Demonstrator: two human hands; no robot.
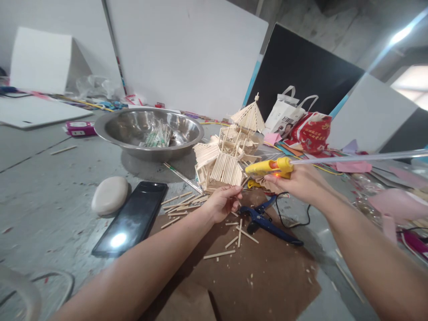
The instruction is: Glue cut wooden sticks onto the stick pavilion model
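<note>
My right hand (296, 178) is wrapped around a yellow hot glue gun (267, 167), whose small light glows orange. A long clear glue stick (361, 157) runs out of its back to the right. The gun's nozzle points left at a pagoda-like model (227, 165) made of pale wooden sticks, with tiered slatted roofs. Just in front of the model, my left hand (224, 203) is closed in a pinch; what lies between its fingertips is too small to make out. Blue-handled cutters (264, 223) lie beside it, near several loose wooden sticks (239, 234).
Brown board (267, 272) covers the floor before me. To the left are a black phone (132, 218), a pale rounded object (110, 195) and a steel basin (150, 151) holding wrapped sticks. Behind stand a white bag (282, 113) and a red bag (310, 132). A black cord (301, 223) loops near the cutters.
</note>
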